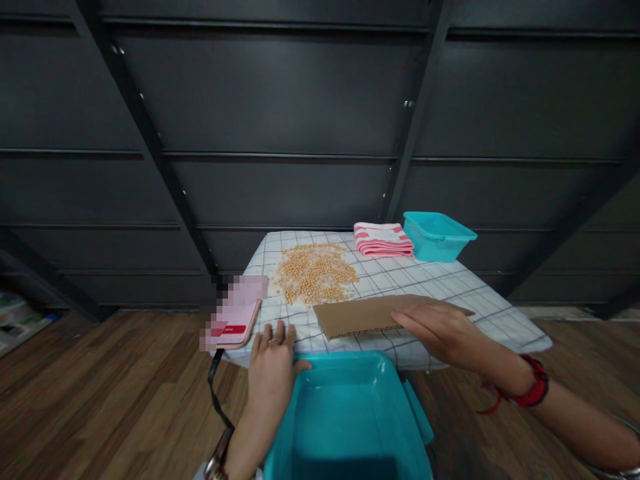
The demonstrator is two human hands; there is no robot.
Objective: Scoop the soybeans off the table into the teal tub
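My left hand (pixel 273 370) grips the left rim of a large teal tub (pixel 350 413) held below the near table edge, its fingers wrapped over the rim against the tablecloth. Flat on a brown cardboard sheet (pixel 360 313) lies my right hand (pixel 440 330), fingers stretched out and together. The sheet rests on the checked tablecloth (pixel 450 287). Beyond the cardboard is a spread pile of yellow grains (pixel 314 272).
A pink phone (pixel 235 323) with a dark strap lies at the table's near left corner. A folded pink-striped cloth (pixel 383 239) and a small teal tub (pixel 437 235) sit at the far right. A dark metal wall stands behind; wooden floor surrounds the table.
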